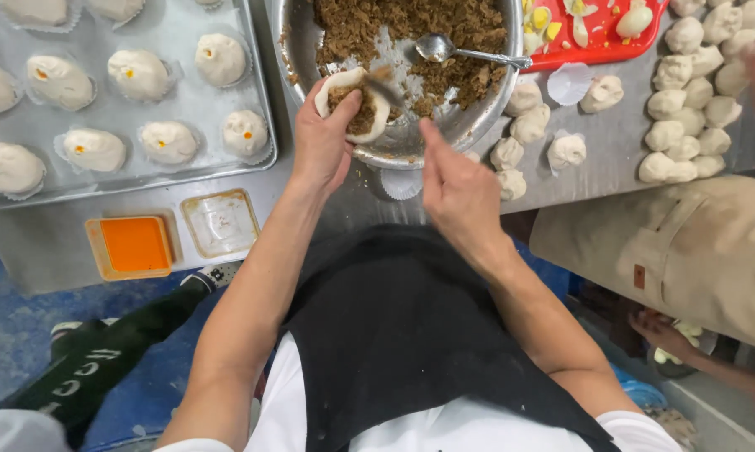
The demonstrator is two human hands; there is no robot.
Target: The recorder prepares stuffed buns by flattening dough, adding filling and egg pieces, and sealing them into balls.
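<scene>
Your left hand [323,138] cups the dough round [352,102] over the bowl's [298,50] rim, fingers curled beneath, thumb on its brown filling. Your right hand's [454,186] fingers pinch a spoon [386,90] touching the filling.

the metal bowl [478,117] looked like brushed steel with a dull sheen, and the brown filling [411,25] inside it was crumbly, rough and matt, while the spoon [444,48] lying on that filling was polished, glossy metal. just left of the bowl, the baking tray [185,100] was smooth, faintly shiny metal carrying matt, soft-looking dough buns [139,74] in thin pleated paper cups, and the dough wrapper [352,105] in the left hand [323,142] was floury and matt. right of the bowl, the red tray [612,38] looked like glossy plastic, and below the bowl the black apron [394,326] was matt woven cloth.
</scene>
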